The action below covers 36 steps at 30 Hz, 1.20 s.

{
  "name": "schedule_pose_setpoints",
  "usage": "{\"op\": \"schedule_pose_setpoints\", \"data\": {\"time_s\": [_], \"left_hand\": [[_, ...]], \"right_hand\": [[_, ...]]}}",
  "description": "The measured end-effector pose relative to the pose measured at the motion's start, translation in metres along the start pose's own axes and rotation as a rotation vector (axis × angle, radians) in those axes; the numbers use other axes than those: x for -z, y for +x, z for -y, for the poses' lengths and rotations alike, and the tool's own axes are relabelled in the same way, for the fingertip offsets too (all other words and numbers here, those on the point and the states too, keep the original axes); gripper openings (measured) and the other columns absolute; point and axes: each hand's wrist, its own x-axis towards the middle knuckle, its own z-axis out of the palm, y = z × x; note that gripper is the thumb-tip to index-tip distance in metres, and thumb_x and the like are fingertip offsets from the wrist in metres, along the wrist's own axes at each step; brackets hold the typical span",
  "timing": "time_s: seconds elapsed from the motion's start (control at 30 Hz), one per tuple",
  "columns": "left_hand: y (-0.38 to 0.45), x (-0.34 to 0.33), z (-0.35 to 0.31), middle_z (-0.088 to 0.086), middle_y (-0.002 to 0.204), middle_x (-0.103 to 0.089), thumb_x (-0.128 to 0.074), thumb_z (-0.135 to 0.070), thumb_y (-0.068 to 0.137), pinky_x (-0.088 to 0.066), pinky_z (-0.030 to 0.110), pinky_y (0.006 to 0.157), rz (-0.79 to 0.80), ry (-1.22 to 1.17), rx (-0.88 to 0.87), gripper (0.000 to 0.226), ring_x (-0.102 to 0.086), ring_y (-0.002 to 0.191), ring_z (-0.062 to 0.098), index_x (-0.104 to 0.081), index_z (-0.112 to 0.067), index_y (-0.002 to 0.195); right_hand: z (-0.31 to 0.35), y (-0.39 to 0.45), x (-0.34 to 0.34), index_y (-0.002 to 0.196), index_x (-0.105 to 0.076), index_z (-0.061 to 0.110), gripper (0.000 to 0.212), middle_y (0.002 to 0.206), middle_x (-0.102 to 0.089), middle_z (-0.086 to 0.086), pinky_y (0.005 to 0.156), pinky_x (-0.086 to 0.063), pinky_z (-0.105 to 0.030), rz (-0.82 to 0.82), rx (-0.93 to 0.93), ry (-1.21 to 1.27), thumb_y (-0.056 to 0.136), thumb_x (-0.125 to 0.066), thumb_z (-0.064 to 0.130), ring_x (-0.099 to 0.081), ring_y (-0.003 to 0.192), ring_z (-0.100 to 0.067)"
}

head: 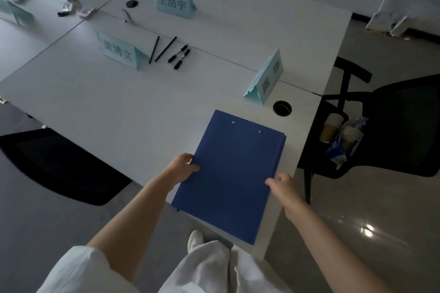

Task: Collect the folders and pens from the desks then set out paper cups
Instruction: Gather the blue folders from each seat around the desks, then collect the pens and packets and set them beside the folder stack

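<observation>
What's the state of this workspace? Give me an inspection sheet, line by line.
Surface: white desks pushed together, two cable holes.
Job's things: blue folders stacked at the near edge, overhanging it; pens lying in a group by the name cards; paper cups stacked on the black chair.
Clutter: teal name cards; small items far left, too blurred to name.
Grippers: left hand grips the folders' left edge; right hand at their right edge.
Cables: nothing seen.
Surroundings: grey floor, more chairs.
</observation>
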Motion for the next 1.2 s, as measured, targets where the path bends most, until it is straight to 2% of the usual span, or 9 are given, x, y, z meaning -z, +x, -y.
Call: {"op": "schedule_pose_setpoints", "data": {"time_s": [0.03,0.17,0.27,0.37,0.57,0.8,0.9,1.1,1.2], "left_hand": [[-0.001,0.003,0.002,0.006,0.147,-0.046,-0.062,-0.014,0.091,-0.042,0.031,0.095,0.005,-0.003,-0.007,0.054,-0.051,0.126,0.027,-0.045,-0.012,0.142],[-0.002,0.037,0.006,0.013,0.144,-0.049,-0.06,-0.011,0.093,-0.045,0.035,0.103,-0.026,0.016,-0.062,0.046,-0.051,0.128,0.03,-0.049,-0.007,0.138],[-0.002,0.077,0.015,0.014,0.137,-0.056,-0.058,-0.009,0.093,-0.047,0.04,0.103,-0.053,-0.035,-0.117,0.039,-0.054,0.125,0.029,-0.055,-0.005,0.132],[0.001,0.115,0.035,0.018,0.13,-0.059,-0.056,-0.002,0.093,-0.048,0.038,0.092,-0.013,-0.143,-0.13,0.035,-0.058,0.115,0.031,-0.056,-0.001,0.128],[0.012,0.199,0.082,0.008,0.102,-0.067,-0.057,-0.001,0.092,-0.045,0.03,0.076,-0.01,-0.239,-0.173,0.021,-0.059,0.095,0.023,-0.058,-0.013,0.11],[0.033,0.255,0.109,0.009,0.102,-0.07,-0.061,-0.003,0.09,-0.047,0.029,0.074,-0.065,-0.192,-0.17,0.02,-0.062,0.092,0.024,-0.063,-0.012,0.108],[0.054,0.264,0.1,0.011,0.102,-0.072,-0.063,-0.005,0.087,-0.048,0.031,0.075,-0.093,-0.147,-0.176,0.018,-0.062,0.085,0.024,-0.065,-0.015,0.101],[0.096,0.273,0.043,0.002,0.09,-0.069,-0.061,-0.01,0.087,-0.042,0.02,0.055,-0.167,0.055,-0.271,0.016,-0.06,0.072,0.018,-0.064,-0.023,0.096],[0.126,0.284,-0.007,0.002,0.094,-0.068,-0.059,-0.011,0.088,-0.045,0.023,0.065,-0.211,0.161,-0.327,0.02,-0.062,0.082,0.02,-0.067,-0.018,0.105]], "right_hand": [[0.007,-0.005,0.002,0.094,-0.051,0.009,0.005,0.084,-0.057,0.0,0.074,-0.044,-0.032,-0.04,0.06,-0.005,0.089,-0.051,0.008,-0.057,0.083,-0.022],[0.034,-0.022,-0.016,0.141,-0.039,0.01,0.05,0.136,-0.05,-0.005,0.092,-0.041,-0.031,-0.043,0.15,-0.026,0.092,-0.052,0.017,-0.051,0.122,-0.024],[0.049,-0.032,-0.048,0.14,-0.041,0.012,0.051,0.131,-0.052,-0.003,0.103,-0.044,-0.039,0.002,0.153,0.005,0.091,-0.052,0.017,-0.052,0.117,-0.022],[0.064,-0.046,-0.089,0.136,-0.046,0.012,0.045,0.131,-0.053,-0.004,0.104,-0.044,-0.044,0.011,0.148,0.027,0.091,-0.051,0.014,-0.052,0.119,-0.022],[0.089,-0.07,-0.19,0.127,-0.054,0.01,0.037,0.116,-0.06,-0.005,0.1,-0.048,-0.043,0.079,0.15,0.005,0.09,-0.051,0.015,-0.058,0.109,-0.02],[0.125,-0.081,-0.247,0.12,-0.054,0.014,0.031,0.103,-0.064,-0.005,0.091,-0.054,-0.037,0.166,0.192,-0.02,0.09,-0.052,0.016,-0.062,0.099,-0.019],[0.151,-0.068,-0.247,0.117,-0.056,0.015,0.028,0.102,-0.065,-0.008,0.091,-0.053,-0.04,0.127,0.201,-0.025,0.089,-0.052,0.014,-0.064,0.1,-0.025],[0.213,-0.015,-0.241,0.113,-0.057,0.012,0.027,0.094,-0.064,-0.006,0.085,-0.055,-0.039,0.104,0.188,0.015,0.087,-0.053,0.01,-0.061,0.087,-0.018],[0.257,0.026,-0.234,0.111,-0.057,0.009,0.024,0.095,-0.062,-0.008,0.077,-0.053,-0.035,0.117,0.193,0.047,0.087,-0.052,0.007,-0.059,0.083,-0.018]]}}
